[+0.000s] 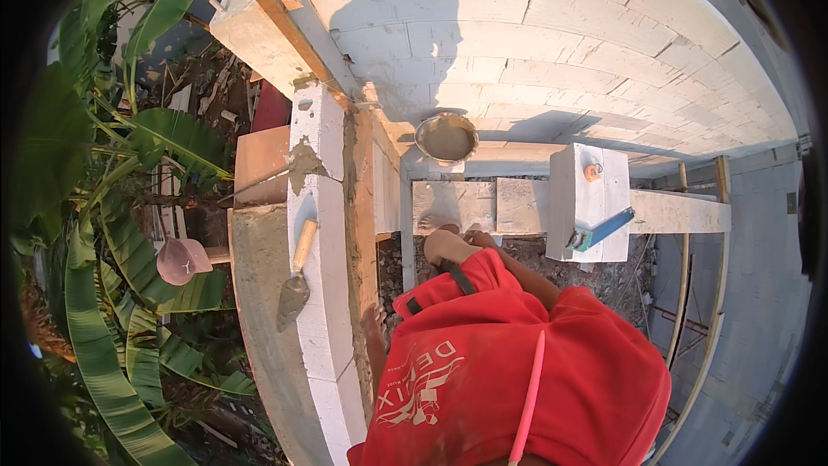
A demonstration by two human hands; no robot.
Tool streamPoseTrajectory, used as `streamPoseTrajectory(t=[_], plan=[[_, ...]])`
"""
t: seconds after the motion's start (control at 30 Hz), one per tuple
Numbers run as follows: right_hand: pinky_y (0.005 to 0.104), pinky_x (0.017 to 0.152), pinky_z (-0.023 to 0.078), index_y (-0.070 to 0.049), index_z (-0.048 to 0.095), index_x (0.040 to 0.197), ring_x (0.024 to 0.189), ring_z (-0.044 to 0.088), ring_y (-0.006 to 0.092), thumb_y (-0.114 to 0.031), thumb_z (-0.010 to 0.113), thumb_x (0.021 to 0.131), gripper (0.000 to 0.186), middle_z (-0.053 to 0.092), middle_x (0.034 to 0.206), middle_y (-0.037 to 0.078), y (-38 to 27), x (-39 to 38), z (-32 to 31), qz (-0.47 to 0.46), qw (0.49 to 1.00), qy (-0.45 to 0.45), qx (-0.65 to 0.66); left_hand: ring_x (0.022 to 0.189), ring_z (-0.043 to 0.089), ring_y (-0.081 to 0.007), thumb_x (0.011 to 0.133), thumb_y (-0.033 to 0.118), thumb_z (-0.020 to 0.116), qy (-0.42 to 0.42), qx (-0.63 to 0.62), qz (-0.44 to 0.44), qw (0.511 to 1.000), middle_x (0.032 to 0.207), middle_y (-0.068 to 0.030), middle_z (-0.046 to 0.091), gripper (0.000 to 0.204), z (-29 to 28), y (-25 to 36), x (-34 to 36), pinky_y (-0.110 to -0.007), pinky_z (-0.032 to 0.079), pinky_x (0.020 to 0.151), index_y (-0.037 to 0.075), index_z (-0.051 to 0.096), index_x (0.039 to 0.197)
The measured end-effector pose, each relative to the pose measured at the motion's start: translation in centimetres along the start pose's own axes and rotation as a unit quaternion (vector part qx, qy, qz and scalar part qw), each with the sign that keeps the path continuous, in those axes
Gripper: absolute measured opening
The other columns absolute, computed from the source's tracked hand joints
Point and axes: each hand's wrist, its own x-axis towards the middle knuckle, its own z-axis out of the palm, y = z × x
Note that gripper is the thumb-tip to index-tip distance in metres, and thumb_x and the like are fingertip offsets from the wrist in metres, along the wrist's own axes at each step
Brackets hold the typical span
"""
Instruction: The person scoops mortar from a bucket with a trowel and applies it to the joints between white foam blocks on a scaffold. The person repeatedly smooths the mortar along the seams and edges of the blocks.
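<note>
My left hand (374, 326) is low against the inner side of the wall, beside the mortar-smeared wooden board (364, 190); its fingers are too shaded to read. My right forearm reaches past my bent leg, and my right hand (480, 239) is by the leg above the plank (522, 207), fingers mostly hidden. Left of my left hand, a trowel (302, 246) with a wooden handle lies on the row of white blocks (325, 293), its blade coated in mortar. A round bucket of grey mortar (446, 138) stands ahead, beyond the plank.
On the right, stacked white blocks (565, 190) carry a blue bar-shaped tool with a teal end (608, 226) and a small orange tool (592, 173). A block wall (552, 60) rises ahead. Banana leaves (138, 319) and a pink cap (179, 261) are left. Rubble lies below the plank.
</note>
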Motion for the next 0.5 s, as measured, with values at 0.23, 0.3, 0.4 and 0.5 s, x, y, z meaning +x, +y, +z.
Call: streamPoseTrajectory(t=[0.23, 0.3, 0.4, 0.5], plan=[[0.0429, 0.08, 0.06, -0.005, 0.076, 0.101, 0.085, 0.075, 0.0327, -0.038, 0.067, 0.087, 0.037, 0.076, 0.094, 0.019, -0.6, 1.2, -5.0, 0.03, 0.992, -0.049, 0.113, 0.112, 0.065, -0.0281, 0.097, 0.044, 0.057, 0.024, 0.004, -0.089, 0.996, 0.119, -0.0102, 0.071, 0.052, -1.4, -7.4, -4.6, -0.045, 0.045, 0.097, 0.006, 0.063, 0.131], [0.0413, 0.079, 0.06, -0.004, 0.076, 0.099, 0.083, 0.075, 0.03, -0.038, 0.066, 0.087, 0.037, 0.077, 0.092, 0.016, 0.5, 2.0, -6.0, -0.003, 0.996, -0.079, 0.029, 0.11, 0.065, -0.0281, 0.097, 0.043, 0.058, 0.033, -0.006, -0.1, 0.994, 0.118, -0.0104, 0.071, 0.05, -1.3, -8.6, -5.6, -0.044, 0.046, 0.095, 0.005, 0.064, 0.129], [0.0397, 0.079, 0.059, -0.004, 0.077, 0.097, 0.082, 0.076, 0.0274, -0.037, 0.066, 0.086, 0.036, 0.077, 0.09, 0.013, 1.8, 2.8, -6.2, -0.051, 0.993, -0.082, -0.06, 0.108, 0.067, -0.0281, 0.097, 0.042, 0.059, 0.04, -0.013, -0.105, 0.994, 0.115, -0.0108, 0.072, 0.048, -0.9, -9.8, -6.4, -0.043, 0.048, 0.093, 0.004, 0.065, 0.127], [0.0393, 0.081, 0.058, -0.006, 0.077, 0.096, 0.083, 0.075, 0.0252, -0.037, 0.065, 0.087, 0.034, 0.077, 0.088, 0.011, 1.6, 2.8, -6.0, -0.104, 0.99, -0.052, -0.08, 0.105, 0.068, -0.0281, 0.097, 0.04, 0.061, 0.039, -0.008, -0.1, 0.994, 0.113, -0.0111, 0.073, 0.046, -0.3, -10.9, -6.4, -0.042, 0.05, 0.091, 0.003, 0.067, 0.124]])
